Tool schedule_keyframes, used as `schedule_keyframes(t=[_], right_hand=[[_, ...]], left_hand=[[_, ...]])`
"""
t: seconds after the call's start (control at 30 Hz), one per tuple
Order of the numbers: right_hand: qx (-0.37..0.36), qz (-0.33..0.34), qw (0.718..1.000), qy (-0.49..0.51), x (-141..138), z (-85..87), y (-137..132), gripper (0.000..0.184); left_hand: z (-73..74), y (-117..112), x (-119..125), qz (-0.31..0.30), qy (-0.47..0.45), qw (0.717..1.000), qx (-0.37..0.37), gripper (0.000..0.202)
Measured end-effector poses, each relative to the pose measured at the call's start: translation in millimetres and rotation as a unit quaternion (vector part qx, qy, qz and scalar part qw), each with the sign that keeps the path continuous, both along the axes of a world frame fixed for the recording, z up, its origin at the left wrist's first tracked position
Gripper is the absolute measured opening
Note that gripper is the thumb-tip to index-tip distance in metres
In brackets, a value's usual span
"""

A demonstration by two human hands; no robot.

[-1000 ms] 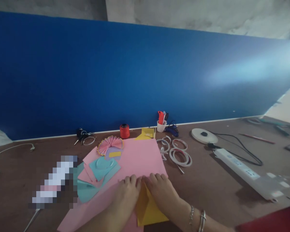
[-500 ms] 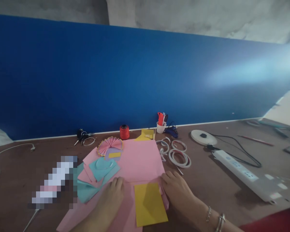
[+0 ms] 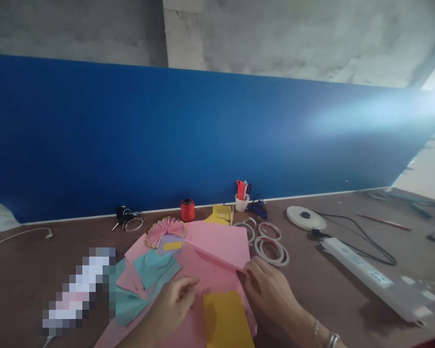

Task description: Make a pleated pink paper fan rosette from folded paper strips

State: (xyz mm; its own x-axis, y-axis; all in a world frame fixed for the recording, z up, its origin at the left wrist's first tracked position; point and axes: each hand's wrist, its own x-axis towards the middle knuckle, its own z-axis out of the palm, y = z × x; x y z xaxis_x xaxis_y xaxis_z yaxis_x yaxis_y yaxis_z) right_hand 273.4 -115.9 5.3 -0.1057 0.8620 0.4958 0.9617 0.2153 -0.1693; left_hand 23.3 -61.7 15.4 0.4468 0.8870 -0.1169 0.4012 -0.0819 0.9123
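Observation:
A pink paper sheet (image 3: 221, 240) has its near edge raised off the larger pink paper (image 3: 212, 275) beneath it. My right hand (image 3: 268, 285) pinches the raised sheet at its near right corner. Loosely curled above the pink paper, my left hand (image 3: 177, 299) holds nothing, its thumb apart from the fingers. Between my hands, at the front, lies a yellow paper rectangle (image 3: 226, 319). To the left are folded teal paper (image 3: 154, 266) and a pleated pink paper fan (image 3: 166, 232) with a yellow edge.
Behind the papers stand a red spool of thread (image 3: 187, 210) and a white cup (image 3: 241, 203) holding pens. Rolls of tape (image 3: 271, 251) lie to the right, near a white power strip (image 3: 358, 265). Keys (image 3: 123, 216) rest by the blue partition (image 3: 203, 130).
My right hand has drawn up the pink sheet's near edge, which lay flat before. My left hand has lifted from the paper and curled. The view has tilted slightly upward.

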Motion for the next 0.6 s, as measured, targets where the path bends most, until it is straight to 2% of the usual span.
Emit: schedule_keyframes(t=[0.07,0.13,0.23,0.37,0.47,0.5,0.53,0.6], right_hand=[[0.043,0.04,0.998,0.011,-17.1,0.5,-5.8,0.019],[0.075,0.082,0.994,0.002,-32.9,-3.8,-10.0,0.022],[0.096,0.112,0.988,-0.035,-40.9,-15.0,-12.0,0.02],[0.083,0.088,0.993,-0.006,-22.2,-25.3,-7.2,0.022],[-0.036,0.037,0.991,0.124,-9.7,-20.0,1.5,0.025],[-0.093,0.018,0.977,0.193,-9.4,-15.5,5.3,0.029],[-0.147,-0.001,0.951,0.272,-11.3,-10.2,9.5,0.035],[-0.264,-0.006,0.855,0.446,-21.0,0.9,18.3,0.048]], left_hand=[[2.8,0.8,20.7,0.0,-0.093,0.984,-0.153,0.04],[2.2,2.2,38.1,0.059,-0.164,0.961,-0.217,0.042],[-3.1,7.4,48.2,0.105,-0.205,0.951,-0.205,0.036],[-6.3,22.9,30.4,0.126,-0.234,0.948,-0.175,0.037],[-5.4,36.0,11.5,0.132,-0.22,0.96,-0.116,0.04],[-5.7,39.0,7.3,0.122,-0.213,0.964,-0.102,0.041],[-6.6,41.0,4.8,0.111,-0.212,0.967,-0.093,0.042],[-9.5,41.7,4.1,0.088,-0.228,0.965,-0.093,0.043]])
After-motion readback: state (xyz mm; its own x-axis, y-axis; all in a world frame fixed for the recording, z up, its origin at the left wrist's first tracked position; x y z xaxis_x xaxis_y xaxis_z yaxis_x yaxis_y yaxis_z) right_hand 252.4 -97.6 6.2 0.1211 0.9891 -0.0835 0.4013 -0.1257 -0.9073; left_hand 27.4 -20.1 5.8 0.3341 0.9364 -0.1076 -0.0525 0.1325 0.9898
